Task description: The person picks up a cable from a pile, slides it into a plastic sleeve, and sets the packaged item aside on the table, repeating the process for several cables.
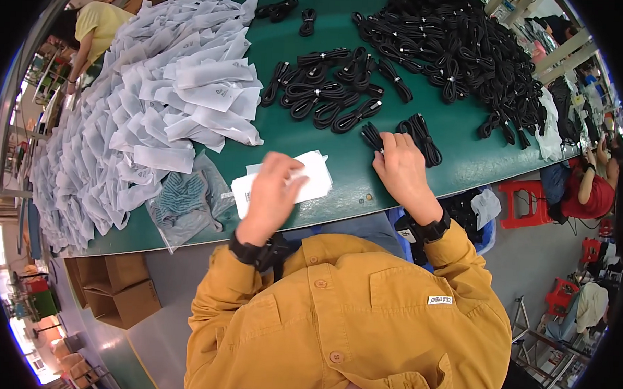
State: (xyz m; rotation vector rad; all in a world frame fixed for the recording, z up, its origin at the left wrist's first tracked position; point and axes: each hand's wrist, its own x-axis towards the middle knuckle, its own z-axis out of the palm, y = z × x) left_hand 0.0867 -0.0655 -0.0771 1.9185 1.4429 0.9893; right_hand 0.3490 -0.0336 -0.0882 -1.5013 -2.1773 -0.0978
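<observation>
My left hand (271,196) hovers over a small stack of white flat slips or bags (317,175) near the table's front edge. Its fingers are bent and slightly blurred, with the thumb apart from them, and nothing shows between them. To the right, my right hand (405,169) is closed on a coiled black cable (372,135), gripped at its near end by thumb and fingertips. Another coiled black cable (423,140) lies just beyond that hand's right side. Several tied cable bundles (316,90) lie farther back on the green table (356,186).
A large heap of whitish packed bags (150,93) covers the table's left side. Beside it lies a clear bag with teal striped contents (184,193). Black cables (454,45) pile up at the back right. Below stand a blue bin (487,236), a red stool (524,203) and cardboard boxes (119,291).
</observation>
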